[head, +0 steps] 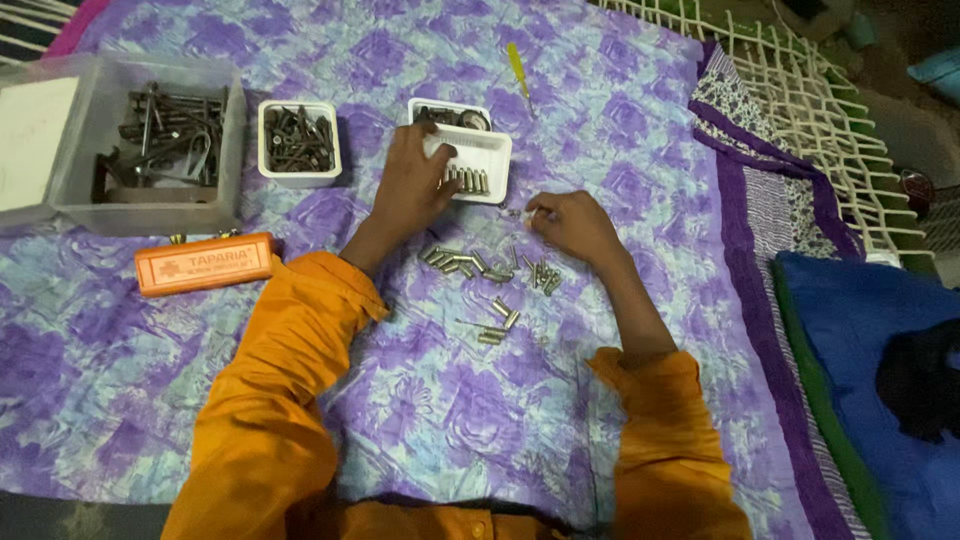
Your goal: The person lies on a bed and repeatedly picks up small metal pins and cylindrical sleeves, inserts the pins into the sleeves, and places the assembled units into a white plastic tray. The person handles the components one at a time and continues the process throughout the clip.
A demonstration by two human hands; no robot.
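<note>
My left hand (412, 182) reaches forward and rests on the near-left edge of a white plastic tray (490, 145), fingers over a row of small metal bolts (467, 180) lying in it. My right hand (570, 222) is curled just in front of the tray, its fingertips pinched on a small metal piece close to the purple cloth. Between my arms a scatter of loose metal bolts (490, 280) lies on the cloth. Both arms wear orange sleeves.
A small white tub of dark screws (298, 142) and a clear box of larger dark metal parts (160, 140) stand at the left. An orange case (204, 264) lies near them. A yellow screwdriver (519, 72) lies beyond the tray. Rope netting (810, 110) and a blue cushion (880, 340) lie right.
</note>
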